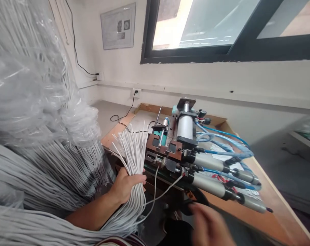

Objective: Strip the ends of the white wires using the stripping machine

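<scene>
Head view: at seven o'clock your left hand (127, 184) wraps firmly around a bundle of white cables (134, 150), beside the pneumatic machine (185, 141) at four o'clock; your right hand (211, 225), at five, is too blurred to tell its opening or hold.

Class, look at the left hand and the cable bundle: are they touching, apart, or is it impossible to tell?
Touching. The head view shows the left hand gripping the cable bundle, its thumb laid across the front.
</scene>
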### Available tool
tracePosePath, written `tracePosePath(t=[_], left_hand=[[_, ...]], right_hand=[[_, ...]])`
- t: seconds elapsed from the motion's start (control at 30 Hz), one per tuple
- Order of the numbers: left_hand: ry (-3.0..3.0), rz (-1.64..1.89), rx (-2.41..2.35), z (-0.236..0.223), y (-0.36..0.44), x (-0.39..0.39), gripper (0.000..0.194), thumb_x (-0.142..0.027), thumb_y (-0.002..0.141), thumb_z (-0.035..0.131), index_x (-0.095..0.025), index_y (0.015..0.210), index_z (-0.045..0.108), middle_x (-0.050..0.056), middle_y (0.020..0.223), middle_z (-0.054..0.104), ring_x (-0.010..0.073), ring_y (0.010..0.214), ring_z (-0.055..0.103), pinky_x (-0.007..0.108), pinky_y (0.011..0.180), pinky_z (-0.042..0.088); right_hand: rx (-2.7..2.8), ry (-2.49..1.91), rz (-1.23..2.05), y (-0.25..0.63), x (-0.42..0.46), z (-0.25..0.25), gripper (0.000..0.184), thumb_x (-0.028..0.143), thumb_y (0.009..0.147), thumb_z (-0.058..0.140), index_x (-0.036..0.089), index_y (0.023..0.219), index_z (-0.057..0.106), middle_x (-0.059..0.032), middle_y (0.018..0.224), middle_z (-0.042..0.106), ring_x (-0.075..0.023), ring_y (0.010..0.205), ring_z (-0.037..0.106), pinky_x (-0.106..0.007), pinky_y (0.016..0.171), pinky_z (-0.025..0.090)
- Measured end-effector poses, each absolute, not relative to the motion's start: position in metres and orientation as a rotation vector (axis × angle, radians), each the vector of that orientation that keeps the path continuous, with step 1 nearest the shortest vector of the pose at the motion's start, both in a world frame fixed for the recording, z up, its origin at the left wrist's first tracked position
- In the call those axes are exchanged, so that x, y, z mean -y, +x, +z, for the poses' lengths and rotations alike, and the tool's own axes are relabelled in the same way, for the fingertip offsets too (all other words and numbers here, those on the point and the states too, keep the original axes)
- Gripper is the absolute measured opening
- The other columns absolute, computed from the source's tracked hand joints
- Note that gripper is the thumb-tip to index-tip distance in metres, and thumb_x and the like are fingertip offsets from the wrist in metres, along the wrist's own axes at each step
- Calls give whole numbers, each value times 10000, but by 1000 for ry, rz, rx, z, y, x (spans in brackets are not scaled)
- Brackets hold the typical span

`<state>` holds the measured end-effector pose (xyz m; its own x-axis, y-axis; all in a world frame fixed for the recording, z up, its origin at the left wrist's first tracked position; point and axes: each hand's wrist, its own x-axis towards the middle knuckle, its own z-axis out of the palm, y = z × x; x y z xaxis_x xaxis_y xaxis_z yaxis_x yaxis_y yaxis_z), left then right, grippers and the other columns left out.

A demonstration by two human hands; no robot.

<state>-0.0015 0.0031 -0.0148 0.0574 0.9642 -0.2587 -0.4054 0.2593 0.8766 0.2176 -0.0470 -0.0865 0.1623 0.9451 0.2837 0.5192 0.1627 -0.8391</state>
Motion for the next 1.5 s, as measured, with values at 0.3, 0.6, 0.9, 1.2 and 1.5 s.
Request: tracePosePath(t=[0.3,0.6,0.9,1.2,1.5], left_hand=[[772,1276,-1024,-19,3,-3,164,-170,558,685,-114,704,633,-2,566,593,130,486,539,280,510,466],[908,1304,-1032,-13,7,-5,104,-116,586,657,-119,689,664,9,629,649,166,629,576,272,623,455],[633,1313,-1136,-13,0,-9,119,-152,535,690,-114,630,629,3,530,616,168,508,602,295,536,490],[656,1311,-1151,-10,3,-11,111,-148,574,671,-129,642,585,-9,508,618,161,491,598,291,516,492],[688,1265,-1153,-14,3,-12,79,-163,599,650,-123,626,588,27,481,641,152,460,577,273,501,471]], right_hand=[[1548,-1355,1030,128,11,-116,352,408,799,427,166,742,676,-71,643,633,-239,648,609,-331,618,455],[1198,-1003,1191,123,-13,-30,255,367,761,556,160,643,648,3,577,524,-122,534,450,-231,505,349],[572,-969,1532,120,-20,-53,278,397,613,694,125,664,670,26,492,493,-51,403,329,-185,395,233],[361,-815,1657,120,-24,-50,253,352,605,714,108,643,660,54,440,428,-17,371,257,-151,358,177],[329,-768,1700,118,-30,-48,247,333,588,727,101,630,652,62,419,408,-13,360,241,-151,348,170]])
